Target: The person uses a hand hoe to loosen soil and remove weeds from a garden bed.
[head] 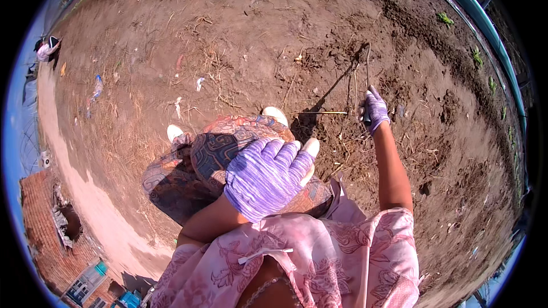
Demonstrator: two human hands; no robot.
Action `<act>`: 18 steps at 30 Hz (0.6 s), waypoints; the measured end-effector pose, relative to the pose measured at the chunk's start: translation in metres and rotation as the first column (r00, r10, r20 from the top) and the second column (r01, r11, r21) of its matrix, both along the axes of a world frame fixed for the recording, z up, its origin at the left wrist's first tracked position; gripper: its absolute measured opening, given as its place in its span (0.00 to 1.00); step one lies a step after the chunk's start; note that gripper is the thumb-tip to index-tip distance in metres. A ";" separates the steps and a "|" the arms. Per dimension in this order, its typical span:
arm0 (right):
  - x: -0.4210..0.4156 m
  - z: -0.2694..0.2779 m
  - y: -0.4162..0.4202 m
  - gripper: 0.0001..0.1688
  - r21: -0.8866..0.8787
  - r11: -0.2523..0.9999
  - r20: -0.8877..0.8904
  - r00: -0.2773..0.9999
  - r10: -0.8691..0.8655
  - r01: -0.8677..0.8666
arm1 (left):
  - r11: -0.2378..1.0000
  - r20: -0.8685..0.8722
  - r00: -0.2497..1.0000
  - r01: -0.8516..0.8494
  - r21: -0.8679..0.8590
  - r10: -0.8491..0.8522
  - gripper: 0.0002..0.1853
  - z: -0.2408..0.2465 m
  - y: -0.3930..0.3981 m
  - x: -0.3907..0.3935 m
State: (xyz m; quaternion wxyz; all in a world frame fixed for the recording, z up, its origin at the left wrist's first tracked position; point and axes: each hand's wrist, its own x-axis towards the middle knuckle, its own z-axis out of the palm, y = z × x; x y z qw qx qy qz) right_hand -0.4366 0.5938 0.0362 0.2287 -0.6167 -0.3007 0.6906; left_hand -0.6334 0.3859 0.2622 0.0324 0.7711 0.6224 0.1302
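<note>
My right hand [374, 109], in a purple knit glove, grips the dark handle [367, 116] of a hand tool. Its thin metal shaft [368, 64] reaches away from me to loosened brown soil [351, 53]. The tool's head is hard to make out against the dirt. My left hand [267, 175], in a matching glove with pale fingertips, lies over my bent knee on patterned trousers [214, 154]. I see nothing held in it; its palm is hidden. A thin straw-coloured stick [323, 113] lies on the ground between my shoe and the tool.
Small green seedlings [445, 19] grow in a row along a blue-green pipe [496, 38] at the right. Plastic scraps [97, 85] and dry straw litter the soil. A person [46, 50] crouches far left, beyond a pale path [85, 192]. A brick wall [40, 214] stands lower left.
</note>
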 end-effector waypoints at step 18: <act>-0.089 0.003 0.038 0.25 0.174 0.979 -0.005 0.995 -0.103 0.102 | 0.949 0.184 0.949 0.283 -0.143 -0.255 0.22 0.027 0.006 0.009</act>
